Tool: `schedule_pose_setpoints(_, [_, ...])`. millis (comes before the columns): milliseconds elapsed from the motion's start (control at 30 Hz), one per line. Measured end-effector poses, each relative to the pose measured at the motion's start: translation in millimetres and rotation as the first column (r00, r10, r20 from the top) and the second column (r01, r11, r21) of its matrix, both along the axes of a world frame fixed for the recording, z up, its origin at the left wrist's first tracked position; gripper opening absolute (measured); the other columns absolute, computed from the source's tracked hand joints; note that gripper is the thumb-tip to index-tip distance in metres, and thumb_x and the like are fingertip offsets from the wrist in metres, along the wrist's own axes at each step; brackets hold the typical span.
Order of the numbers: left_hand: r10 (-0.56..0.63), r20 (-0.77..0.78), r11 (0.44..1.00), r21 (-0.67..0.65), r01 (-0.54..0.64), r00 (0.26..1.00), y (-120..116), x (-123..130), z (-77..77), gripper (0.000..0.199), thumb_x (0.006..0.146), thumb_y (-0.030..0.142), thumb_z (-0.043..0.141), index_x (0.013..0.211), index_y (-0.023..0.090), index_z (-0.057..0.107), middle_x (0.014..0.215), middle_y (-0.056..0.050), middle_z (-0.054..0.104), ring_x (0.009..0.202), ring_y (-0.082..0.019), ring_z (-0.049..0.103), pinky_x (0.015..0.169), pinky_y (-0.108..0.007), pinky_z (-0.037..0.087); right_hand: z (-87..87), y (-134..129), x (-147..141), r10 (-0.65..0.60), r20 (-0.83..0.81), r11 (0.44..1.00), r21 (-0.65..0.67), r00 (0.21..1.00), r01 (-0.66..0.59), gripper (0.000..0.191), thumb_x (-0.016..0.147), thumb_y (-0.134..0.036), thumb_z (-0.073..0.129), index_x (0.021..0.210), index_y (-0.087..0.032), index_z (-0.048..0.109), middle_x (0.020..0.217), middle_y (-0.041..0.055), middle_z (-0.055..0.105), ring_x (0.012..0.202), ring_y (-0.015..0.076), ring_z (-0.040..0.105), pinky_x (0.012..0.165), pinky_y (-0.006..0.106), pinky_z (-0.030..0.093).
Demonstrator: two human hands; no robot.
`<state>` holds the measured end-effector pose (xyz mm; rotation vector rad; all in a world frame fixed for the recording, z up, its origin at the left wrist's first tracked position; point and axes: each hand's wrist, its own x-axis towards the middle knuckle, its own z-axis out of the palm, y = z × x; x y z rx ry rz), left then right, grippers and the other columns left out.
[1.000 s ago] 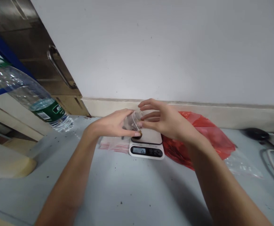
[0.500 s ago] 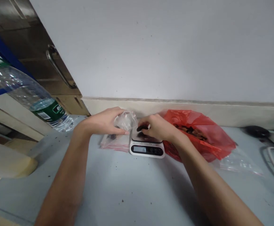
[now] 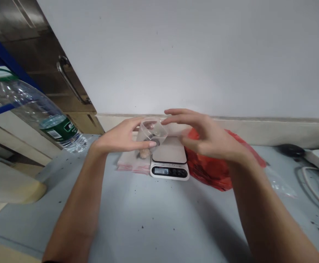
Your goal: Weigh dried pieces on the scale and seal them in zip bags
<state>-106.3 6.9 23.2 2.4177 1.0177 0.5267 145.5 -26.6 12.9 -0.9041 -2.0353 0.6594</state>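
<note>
Bagging seems the step in hand: left hand (image 3: 121, 138) fingers clamp a small clear zip bag (image 3: 151, 136) above the kitchen scale (image 3: 169, 160) on the desk (image 3: 148, 212), right hand (image 3: 211, 140) fingers apart beside it, so a steady open mouth is needed.

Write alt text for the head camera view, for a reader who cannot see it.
A person's left hand holds a small clear plastic bag open above a white digital kitchen scale, while the right hand hovers beside it with fingers spread. A red plastic bag and a water bottle lie on the grey table.
</note>
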Motion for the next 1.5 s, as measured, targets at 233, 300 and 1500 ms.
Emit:
schedule_pose_setpoints(233, [-0.086, 0.334, 0.982, -0.129, 0.136, 0.939, -10, 5, 6.9, 0.068, 0.092, 0.048, 0.071, 0.149, 0.015, 0.054, 0.135, -0.016, 0.071, 0.122, -0.03, 0.068, 0.098, -0.039, 0.058, 12.5, -10, 2, 0.018, -0.119, 0.997, 0.083, 0.993, -0.008, 0.022, 0.088, -0.043, 0.073, 0.078, -0.024, 0.072, 0.134, 0.0112, 0.07, 0.124, 0.031, 0.065, 0.095, 0.046, 0.058])
schedule_pose_setpoints(300, [-0.046, 0.326, 0.985, -0.145, 0.098, 0.944, -13, 8, 7.1, 0.066, 0.094, 0.046, 0.069, 0.15, 0.015, 0.054, 0.128, -0.015, 0.074, 0.114, -0.028, 0.072, 0.092, -0.038, 0.061, 13.2, -11, -1, -0.041, -0.145, 0.992, 0.114, 0.989, 0.058, 0.03, 0.085, -0.049, 0.076, 0.073, -0.023, 0.069, 0.126, 0.0121, 0.07, 0.115, 0.03, 0.067, 0.089, 0.043, 0.058])
schedule_pose_setpoints(1500, [0.063, 0.302, 0.853, 0.478, -0.209, 0.951, -30, 39, 8.5, 0.023, 0.093, 0.027, 0.062, 0.078, 0.024, 0.078, 0.074, 0.002, 0.079, 0.065, -0.016, 0.07, 0.064, -0.026, 0.055, 17.4, -9, 15, -0.17, 0.161, 0.981, 0.117, 0.972, 0.152, 0.024, 0.092, -0.041, 0.059, 0.08, -0.022, 0.067, 0.074, 0.0029, 0.069, 0.063, 0.0171, 0.058, 0.061, 0.031, 0.045])
